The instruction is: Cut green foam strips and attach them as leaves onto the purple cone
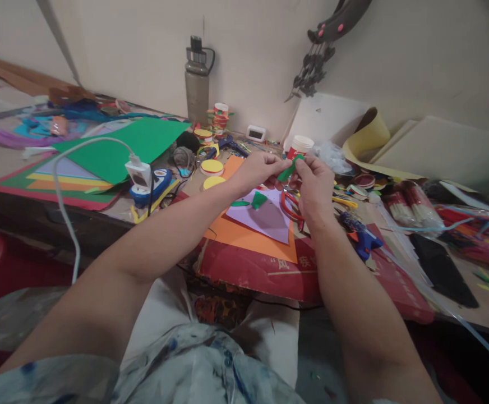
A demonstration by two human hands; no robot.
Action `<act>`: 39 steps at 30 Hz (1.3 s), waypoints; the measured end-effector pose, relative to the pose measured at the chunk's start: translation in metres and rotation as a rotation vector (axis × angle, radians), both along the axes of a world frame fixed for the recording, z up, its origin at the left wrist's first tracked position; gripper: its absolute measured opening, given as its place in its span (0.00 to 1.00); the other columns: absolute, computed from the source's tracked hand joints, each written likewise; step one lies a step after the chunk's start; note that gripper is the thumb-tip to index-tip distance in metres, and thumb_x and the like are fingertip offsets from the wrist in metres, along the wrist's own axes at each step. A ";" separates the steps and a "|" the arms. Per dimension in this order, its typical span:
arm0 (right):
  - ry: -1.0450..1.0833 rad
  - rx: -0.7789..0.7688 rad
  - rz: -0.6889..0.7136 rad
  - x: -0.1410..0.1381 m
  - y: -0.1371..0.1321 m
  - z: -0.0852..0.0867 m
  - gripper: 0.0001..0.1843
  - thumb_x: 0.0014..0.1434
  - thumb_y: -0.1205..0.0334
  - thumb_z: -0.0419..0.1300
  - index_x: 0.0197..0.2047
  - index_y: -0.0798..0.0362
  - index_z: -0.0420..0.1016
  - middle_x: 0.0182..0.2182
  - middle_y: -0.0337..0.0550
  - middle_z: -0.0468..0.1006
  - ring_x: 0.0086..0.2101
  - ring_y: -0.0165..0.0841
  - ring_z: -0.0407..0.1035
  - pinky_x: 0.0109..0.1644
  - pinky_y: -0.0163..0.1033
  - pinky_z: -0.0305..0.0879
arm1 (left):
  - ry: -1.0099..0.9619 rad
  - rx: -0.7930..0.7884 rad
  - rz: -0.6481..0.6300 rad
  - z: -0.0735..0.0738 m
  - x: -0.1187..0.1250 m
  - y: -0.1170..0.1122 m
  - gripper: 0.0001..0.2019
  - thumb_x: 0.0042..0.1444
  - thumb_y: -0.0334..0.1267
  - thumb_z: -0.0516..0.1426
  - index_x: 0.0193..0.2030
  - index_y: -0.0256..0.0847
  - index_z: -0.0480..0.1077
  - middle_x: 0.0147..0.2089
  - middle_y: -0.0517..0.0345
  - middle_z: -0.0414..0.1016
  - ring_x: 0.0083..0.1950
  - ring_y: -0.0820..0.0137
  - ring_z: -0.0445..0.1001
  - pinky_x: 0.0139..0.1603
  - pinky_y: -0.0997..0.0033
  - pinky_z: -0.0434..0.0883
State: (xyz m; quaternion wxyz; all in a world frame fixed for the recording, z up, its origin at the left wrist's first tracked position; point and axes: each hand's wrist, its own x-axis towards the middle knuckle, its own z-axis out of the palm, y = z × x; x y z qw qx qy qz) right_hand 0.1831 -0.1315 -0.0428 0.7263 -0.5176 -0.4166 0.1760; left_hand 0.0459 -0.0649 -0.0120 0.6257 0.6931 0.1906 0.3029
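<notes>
- Here, left hand and right hand pinch a green piece, partly hiding it, above the purple sheet.
- At the sheet's right edge: red handle, partly hidden.

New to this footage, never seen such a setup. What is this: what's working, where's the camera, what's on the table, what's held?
No machine here: one person works with two bare hands. The single picture comes from a camera on that person's head, looking forward and down.

The left hand and right hand hold a small green piece at their fingertips. Below lie a purple sheet and an orange sheet. A blue glue gun lies to the right, a large green sheet to the left; a bottle stands behind.
</notes>
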 end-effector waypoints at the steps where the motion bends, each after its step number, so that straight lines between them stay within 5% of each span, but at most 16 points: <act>1: -0.007 0.000 -0.002 0.000 0.000 0.000 0.18 0.57 0.45 0.70 0.32 0.49 0.72 0.20 0.31 0.67 0.19 0.24 0.60 0.22 0.33 0.57 | -0.001 -0.004 -0.006 0.000 0.000 0.000 0.20 0.63 0.51 0.66 0.30 0.35 0.73 0.25 0.57 0.79 0.26 0.76 0.79 0.29 0.78 0.68; 14: -0.136 0.039 -0.055 -0.002 -0.005 0.003 0.17 0.60 0.46 0.69 0.32 0.49 0.71 0.22 0.31 0.68 0.20 0.25 0.58 0.24 0.34 0.56 | -0.004 0.069 0.000 -0.001 0.001 0.001 0.11 0.64 0.37 0.65 0.34 0.35 0.71 0.28 0.57 0.81 0.28 0.76 0.82 0.31 0.79 0.72; 39: -0.107 0.035 -0.047 -0.002 -0.004 0.002 0.21 0.59 0.41 0.69 0.32 0.49 0.71 0.21 0.31 0.66 0.20 0.24 0.59 0.23 0.33 0.55 | -0.009 0.045 0.003 0.000 0.000 -0.001 0.15 0.61 0.43 0.69 0.35 0.35 0.72 0.27 0.56 0.81 0.27 0.76 0.82 0.31 0.80 0.73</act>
